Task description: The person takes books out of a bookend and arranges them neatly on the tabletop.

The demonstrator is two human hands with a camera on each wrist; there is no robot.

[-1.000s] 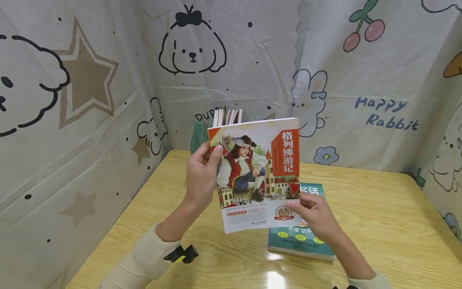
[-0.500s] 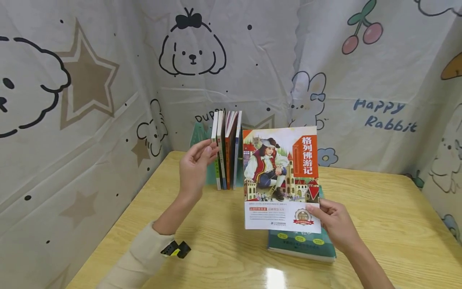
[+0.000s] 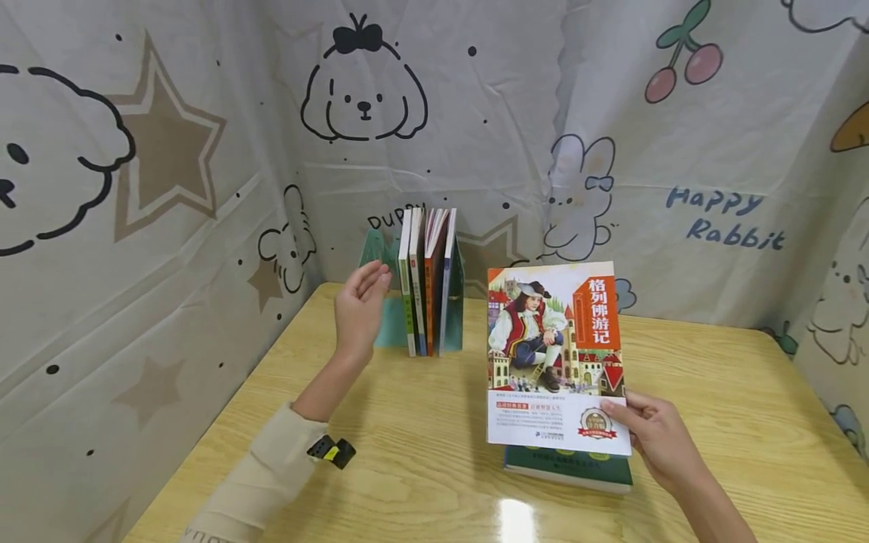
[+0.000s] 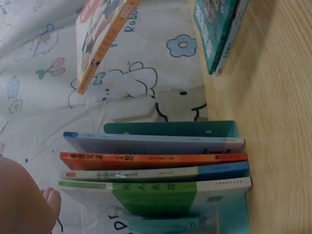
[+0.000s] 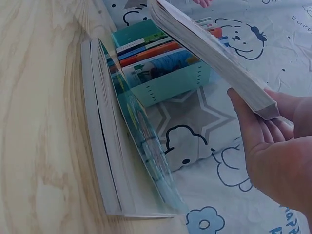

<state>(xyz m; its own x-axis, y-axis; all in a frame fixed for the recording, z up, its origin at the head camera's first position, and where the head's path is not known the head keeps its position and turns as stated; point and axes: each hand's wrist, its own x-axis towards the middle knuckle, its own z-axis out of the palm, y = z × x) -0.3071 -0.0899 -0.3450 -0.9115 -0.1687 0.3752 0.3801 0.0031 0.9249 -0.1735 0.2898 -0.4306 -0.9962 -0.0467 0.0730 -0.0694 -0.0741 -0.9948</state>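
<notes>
- The right grip (image 3: 661, 441) holds a storybook (image 3: 551, 339) by its lower right corner, thumb on the front cover and the other fingers behind it.
- That storybook extends up and leftward from the right grip, cover turned to the wearer, raised clear of the tabletop (image 3: 421, 460) and of the stack (image 3: 570, 469).
- The stack lies flat below and to the left of the right grip, partly hidden by the storybook; the wrist views show two books in it, the upper one green-covered.
- The left grip (image 3: 362, 309) holds nothing: its fingers are loosely bent, raised near the teal book holder (image 3: 390, 328) and apart from the books in it.
- Just to the right of the left grip, four books stand upright in the holder: a green-banded book (image 4: 154, 197), a white-and-blue book (image 4: 156, 173), an orange book (image 4: 151, 159) and a pale blue book (image 4: 151, 143).
- As far as can be judged, the book handling is partway along: four are stood in the holder, while the storybook has yet to be set down anywhere.
- Left over besides that, it seems, is the stack, lying outside the holder with neither grip on it.
</notes>
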